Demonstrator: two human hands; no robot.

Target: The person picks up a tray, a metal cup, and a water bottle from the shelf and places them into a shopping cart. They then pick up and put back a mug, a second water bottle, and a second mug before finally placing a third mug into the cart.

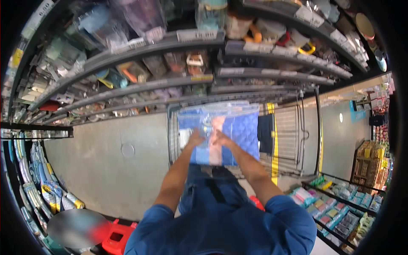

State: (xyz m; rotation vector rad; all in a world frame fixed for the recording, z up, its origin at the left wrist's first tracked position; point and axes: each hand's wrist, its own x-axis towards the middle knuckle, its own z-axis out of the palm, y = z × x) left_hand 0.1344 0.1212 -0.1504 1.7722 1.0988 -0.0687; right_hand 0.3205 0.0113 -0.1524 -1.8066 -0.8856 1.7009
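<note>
My left hand (195, 139) and my right hand (221, 139) are close together over a shopping cart, their fingers curved toward each other and a little blurred. Between them shows a clear, shiny plastic item (206, 126), with a hand at either side of it; its exact kind is hard to make out. Beneath lies a large pack of blue quilted fabric (245, 132) with a pink band, in clear plastic wrapping. A white label (184, 137) shows next to my left hand. The wire cart (289, 140) surrounds the pack, and a dark folded item (266, 134) sits on its right.
Shelves (178, 38) of clear plastic containers and small goods run across the front. Folded textiles (40, 178) hang at the left. Lower right, a rack (335, 208) holds packaged goods. A red plastic basket (117, 238) stands behind on the left. Yellow lines mark the floor.
</note>
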